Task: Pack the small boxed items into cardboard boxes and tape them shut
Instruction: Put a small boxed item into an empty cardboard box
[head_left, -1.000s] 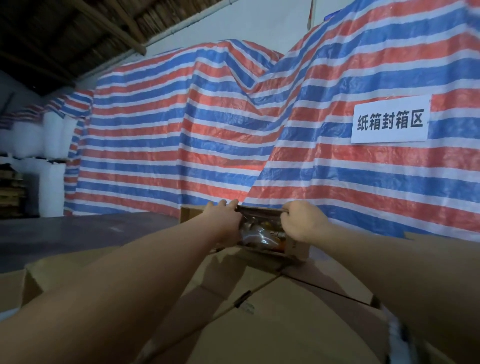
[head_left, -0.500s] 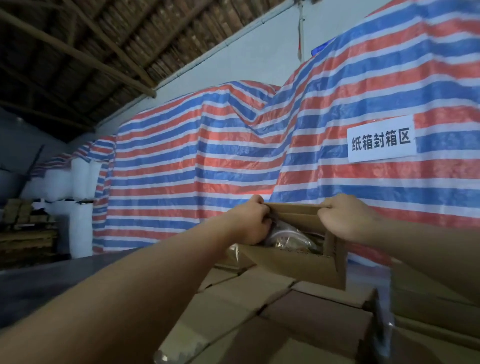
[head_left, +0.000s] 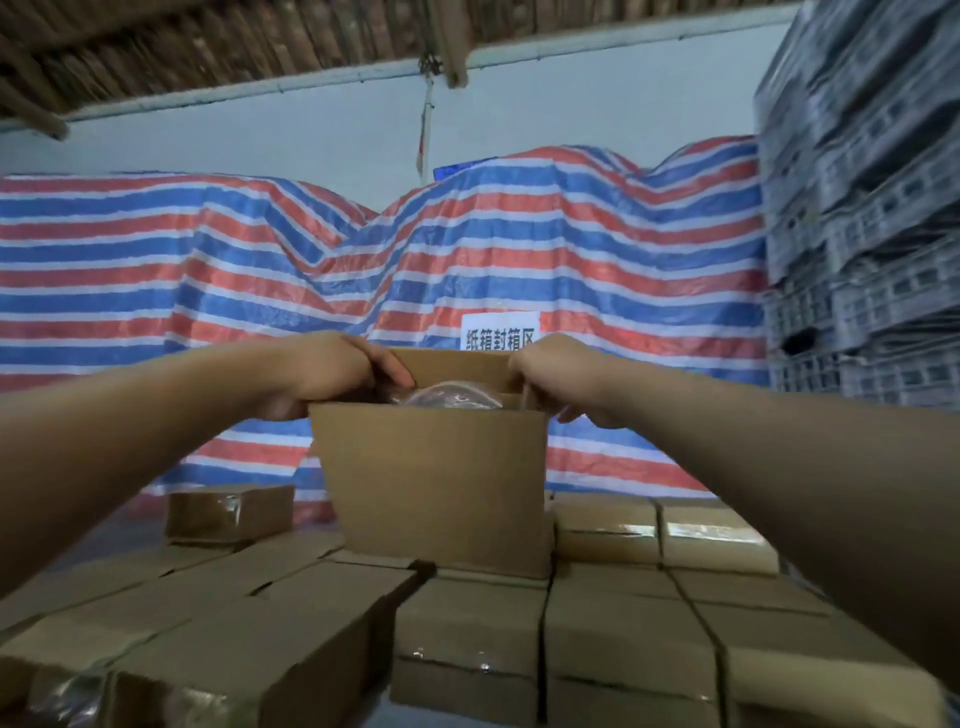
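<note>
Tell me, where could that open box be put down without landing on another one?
Both hands, left hand and right hand, grip the open box. Bare room: the grey strip left of the lone taped box, bordered by the tarp. Crowded: the sealed boxes pack the foreground edge to edge; crates wall the right.

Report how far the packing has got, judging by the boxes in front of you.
Done: rows of taped boxes lie shut around the work spot. In hand: the left hand and right hand grip the open carton by its top flaps, plastic-wrapped goods showing inside. Left: closing and taping this carton.
</note>
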